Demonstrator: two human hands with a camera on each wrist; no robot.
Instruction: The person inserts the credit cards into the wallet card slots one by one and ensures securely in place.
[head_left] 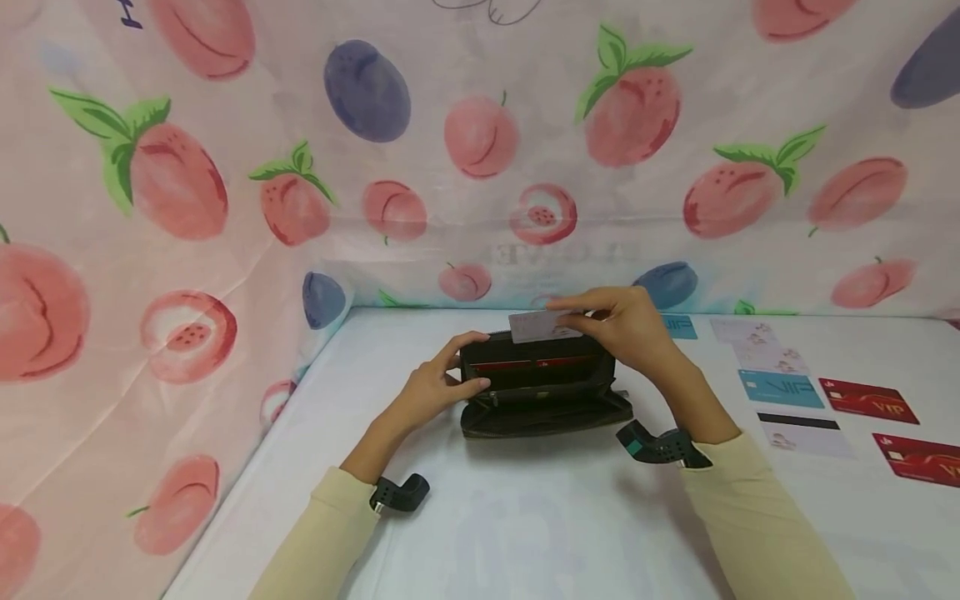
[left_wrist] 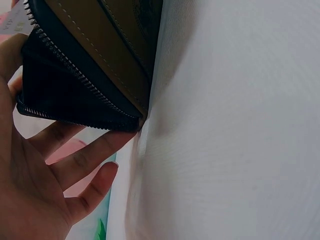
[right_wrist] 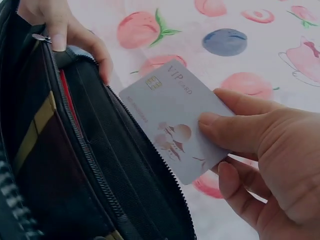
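Two hands [head_left: 427,396], two beige sleeves [head_left: 322,529] and two black wrist devices [head_left: 407,494] are in view, with one wallet [head_left: 525,379] and one held pale card [right_wrist: 162,120]. On the worktop [head_left: 525,542] lie two blue cards [head_left: 780,389], two red cards [head_left: 866,400] and three pale cards [head_left: 806,438], seven in all. Two red edges [head_left: 506,365] show inside the wallet.

Black-and-brown wallet [head_left: 547,423], pale grey card [right_wrist: 155,112], pink fruit-print cloth [head_left: 435,158]
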